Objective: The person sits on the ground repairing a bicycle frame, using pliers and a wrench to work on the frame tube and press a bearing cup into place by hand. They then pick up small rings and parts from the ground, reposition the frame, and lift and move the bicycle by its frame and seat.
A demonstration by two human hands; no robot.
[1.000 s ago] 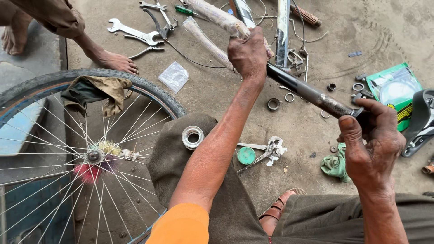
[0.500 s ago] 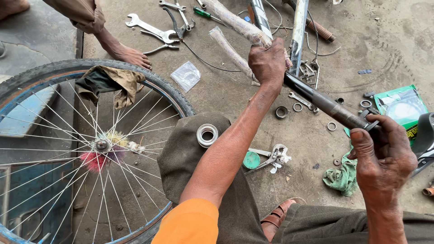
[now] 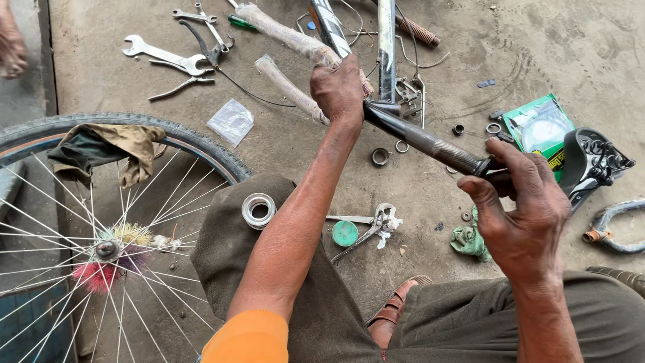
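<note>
My left hand [image 3: 341,89] grips a dark metal tube of a bicycle frame [image 3: 418,138] near where the frame's other tubes meet. My right hand [image 3: 521,212] is closed around the tube's near end, fingers wrapped over its threaded tip. The tube runs slantwise between the two hands above the concrete floor. A silver bearing cup [image 3: 259,210] rests on my left knee.
A spoked bicycle wheel [image 3: 101,202] with a rag [image 3: 107,149] draped on its tyre lies at left. Spanners and pliers [image 3: 178,57] lie at the far left. A small green tin [image 3: 345,233], a wrench [image 3: 373,225], a green packet [image 3: 537,128], a saddle [image 3: 591,165] and loose rings surround me. Another person's hand [image 3: 12,44] shows top left.
My view has shifted so everything sits lower in frame. The other person's hand has drawn back from the wheel towards the top left corner. Both my hands keep their hold on the tube.
</note>
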